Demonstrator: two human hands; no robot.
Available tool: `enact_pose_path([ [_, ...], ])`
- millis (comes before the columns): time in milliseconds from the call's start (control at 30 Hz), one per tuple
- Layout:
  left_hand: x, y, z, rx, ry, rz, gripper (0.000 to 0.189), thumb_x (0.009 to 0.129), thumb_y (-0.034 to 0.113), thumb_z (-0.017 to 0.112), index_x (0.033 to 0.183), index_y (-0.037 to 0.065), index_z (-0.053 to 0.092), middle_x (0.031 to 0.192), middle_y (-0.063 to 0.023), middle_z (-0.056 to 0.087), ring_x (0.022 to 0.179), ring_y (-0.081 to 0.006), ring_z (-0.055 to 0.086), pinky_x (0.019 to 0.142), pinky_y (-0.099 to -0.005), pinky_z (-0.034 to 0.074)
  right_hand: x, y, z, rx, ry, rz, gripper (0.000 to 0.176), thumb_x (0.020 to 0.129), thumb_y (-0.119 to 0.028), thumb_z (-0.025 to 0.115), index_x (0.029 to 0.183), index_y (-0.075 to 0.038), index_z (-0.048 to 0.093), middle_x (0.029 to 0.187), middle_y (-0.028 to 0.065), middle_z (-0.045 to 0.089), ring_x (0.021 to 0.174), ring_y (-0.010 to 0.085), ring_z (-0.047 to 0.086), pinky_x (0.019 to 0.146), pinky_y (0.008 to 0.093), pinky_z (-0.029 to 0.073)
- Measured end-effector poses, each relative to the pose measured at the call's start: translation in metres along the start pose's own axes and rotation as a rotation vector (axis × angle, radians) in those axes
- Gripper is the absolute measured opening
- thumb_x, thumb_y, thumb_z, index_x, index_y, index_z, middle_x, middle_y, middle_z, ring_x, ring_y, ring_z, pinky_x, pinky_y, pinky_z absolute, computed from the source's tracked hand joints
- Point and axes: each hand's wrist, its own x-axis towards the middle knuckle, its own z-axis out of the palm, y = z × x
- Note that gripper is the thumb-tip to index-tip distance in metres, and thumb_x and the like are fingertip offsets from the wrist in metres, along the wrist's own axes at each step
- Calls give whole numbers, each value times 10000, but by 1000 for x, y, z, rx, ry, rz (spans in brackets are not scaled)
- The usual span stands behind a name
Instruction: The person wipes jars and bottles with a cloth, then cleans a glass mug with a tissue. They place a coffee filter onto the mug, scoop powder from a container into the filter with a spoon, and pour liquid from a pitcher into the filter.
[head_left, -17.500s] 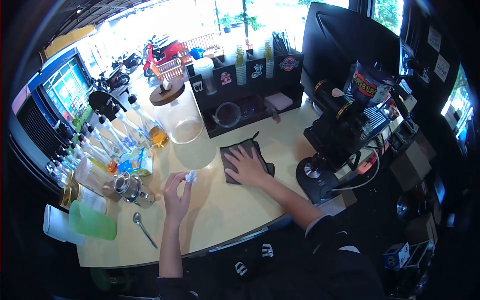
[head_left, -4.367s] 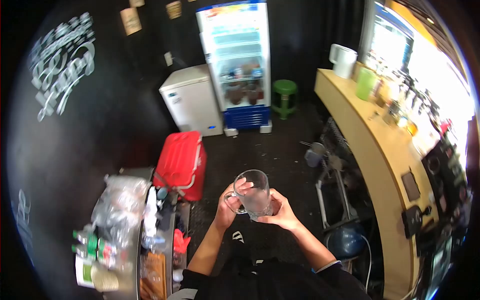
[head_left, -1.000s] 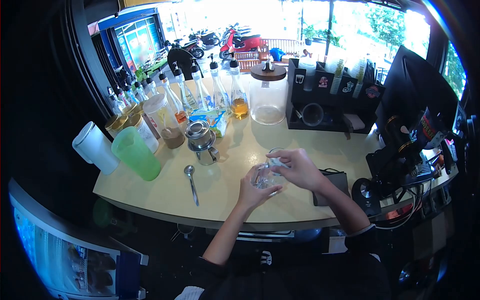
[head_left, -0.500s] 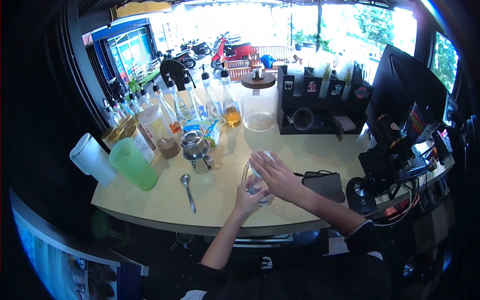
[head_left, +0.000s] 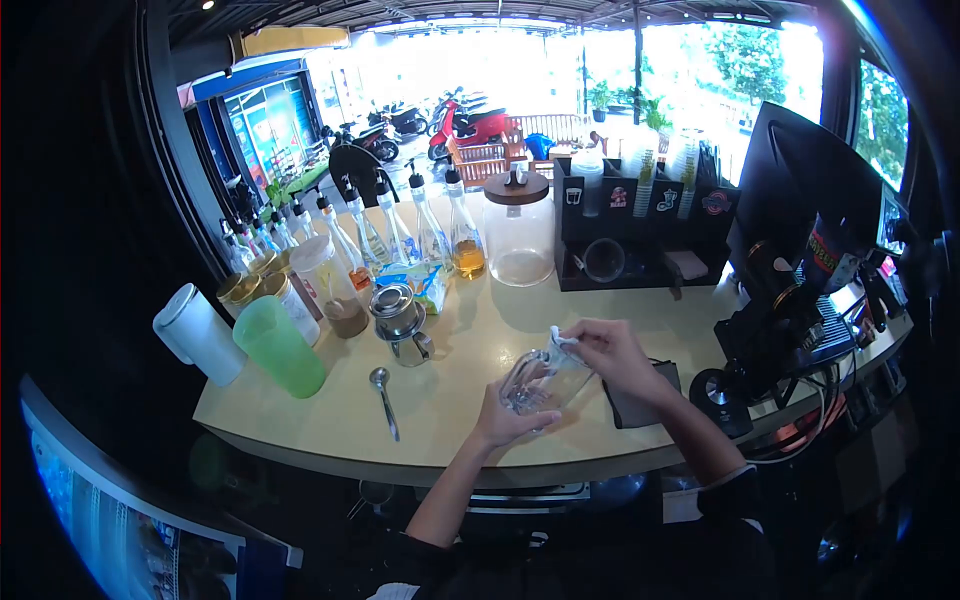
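Note:
A clear glass mug [head_left: 566, 380] with a handle is tilted above the counter, its rim toward the upper right. My left hand [head_left: 500, 418] is wrapped around its lower part. At the rim, my right hand [head_left: 618, 358] pinches a white tissue or cloth [head_left: 562, 338] against the glass; how much of it is inside the mug is hard to see. Left of my hands lies a metal spoon [head_left: 385, 402]. Behind the spoon, a metal drip coffee filter [head_left: 397, 308] sits on a small metal pitcher [head_left: 411, 349].
Syrup bottles with pumps [head_left: 430, 235] line the back left, near a green cup [head_left: 280, 348] and a white pitcher [head_left: 200, 335]. A lidded glass jar [head_left: 520, 240] and a black cup organizer [head_left: 640, 235] stand behind. A dark cloth [head_left: 640, 400] and a coffee machine [head_left: 790, 310] are right.
My right hand has gone from lying flat over the mug's mouth to pinching the white tissue or cloth at its rim. The mug has tipped to the right.

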Motion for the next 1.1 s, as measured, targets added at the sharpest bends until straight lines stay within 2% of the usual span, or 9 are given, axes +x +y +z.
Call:
enact_pose_path([
  [100,2,9,-15,115,-104,-6,740,599,129,828,1245,8,488,1157,-100,570,1013,-190,580,900,-321,462,8,-10,-20,295,-757,279,258,921,-131,511,1102,32,596,1014,91,648,920,124,587,821,247,444],
  [267,4,-9,-18,-176,-164,-36,749,572,148,828,1228,-10,504,1080,-79,601,1011,-161,572,911,-322,452,0,-9,-18,490,-733,404,300,920,-174,540,1119,46,585,1066,85,646,978,104,566,869,258,444],
  [367,1,-18,-17,-161,-81,-135,709,603,131,795,1231,-14,499,1072,-80,605,990,-170,587,899,-312,459,-8,-13,0,368,-579,339,239,844,-99,644,1017,64,619,944,124,675,828,113,625,755,251,497],
  [600,-8,-31,-10,-474,-164,-260,691,646,98,729,1279,-16,475,1088,-103,612,951,-164,611,863,-297,475,-19,9,9,360,-379,393,143,850,-99,652,896,36,659,876,107,683,790,117,649,693,259,520],
  [700,-12,-18,-11,-474,-166,-242,717,652,99,715,1309,-19,454,1132,-130,603,934,-172,621,841,-293,488,-17,11,0,874,81,496,172,877,-115,628,926,49,649,844,101,676,773,123,653,698,259,531],
  [733,-11,-13,-11,-492,-179,-249,723,655,98,708,1319,-20,446,1159,-145,596,928,-179,625,829,-291,495,-15,4,-6,873,77,495,172,877,-115,628,926,49,649,844,101,676,773,123,653,698,259,531],
  [833,-7,-6,-14,-428,-228,-271,714,662,95,691,1314,-40,432,1206,-178,567,922,-203,638,826,-314,512,-15,-1,-17,71,-145,57,288,924,-177,570,1108,44,578,890,100,670,777,144,649,713,255,504],
  [1000,-4,-17,-9,-821,-268,-312,729,693,109,653,1340,-59,363,1270,-202,507,1003,-240,618,882,-353,509,-16,-22,-12,120,-459,-108,325,930,-122,545,1224,3,484,903,117,653,773,139,634,699,270,495],
  [1100,-3,-16,-4,-826,-268,-320,762,718,185,621,1374,-47,309,1325,-207,450,1039,-265,603,911,-383,501,-9,-22,1,264,-412,83,264,928,-135,556,1141,19,533,849,107,657,752,125,638,673,252,495],
])
